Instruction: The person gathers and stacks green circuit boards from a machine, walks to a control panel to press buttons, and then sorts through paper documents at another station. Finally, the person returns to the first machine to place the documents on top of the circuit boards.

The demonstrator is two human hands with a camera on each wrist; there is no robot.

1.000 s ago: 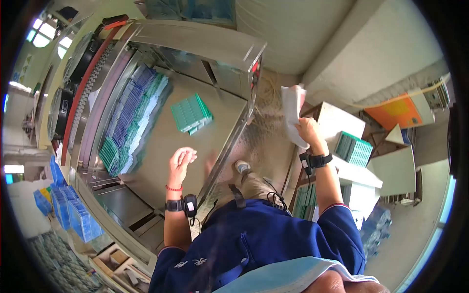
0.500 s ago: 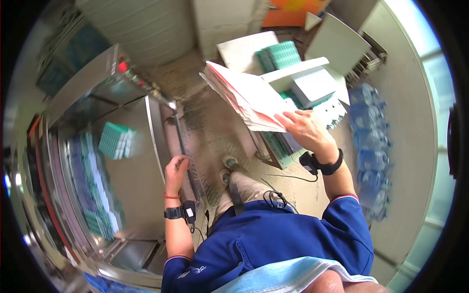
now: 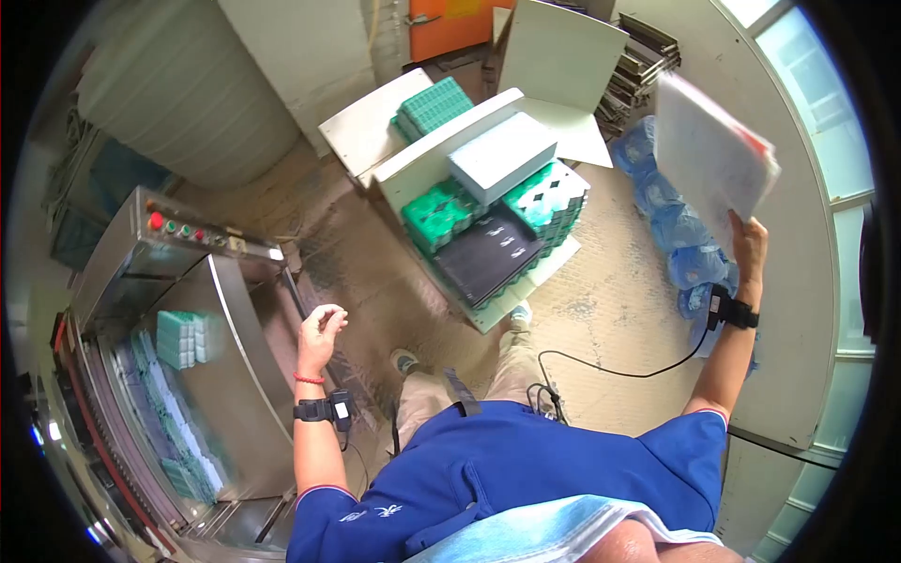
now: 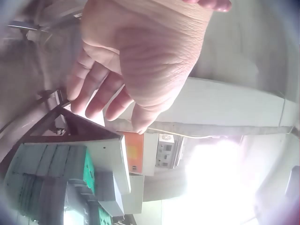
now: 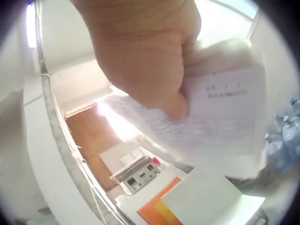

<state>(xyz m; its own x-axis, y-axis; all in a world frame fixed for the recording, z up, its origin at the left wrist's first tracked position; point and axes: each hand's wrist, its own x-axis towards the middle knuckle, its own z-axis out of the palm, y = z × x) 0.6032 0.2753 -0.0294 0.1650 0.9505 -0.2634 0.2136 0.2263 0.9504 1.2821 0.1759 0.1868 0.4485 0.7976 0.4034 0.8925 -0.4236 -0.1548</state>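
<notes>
A sheaf of papers (image 3: 709,141) is raised at the far right of the head view, gripped at its lower edge by my right hand (image 3: 749,246). In the right wrist view my thumb presses on the printed top sheet (image 5: 220,112), and the hand hides part of it. My left hand (image 3: 321,340) hangs in the air beside the metal machine (image 3: 235,319), holding nothing. Its fingers (image 4: 96,89) are loosely bent in the left wrist view.
A white stand (image 3: 488,314) bears green plastic racks (image 3: 439,211), a black tray (image 3: 493,249) and a pale box (image 3: 502,155). Large blue water bottles (image 3: 680,225) line the right wall. Inside the machine at left lie green racks (image 3: 178,338). A cable (image 3: 610,373) runs to my right wrist.
My body has turned right, away from the machine. The right hand has carried the papers from above the stand to over the water bottles; my left hand stays low and free.
</notes>
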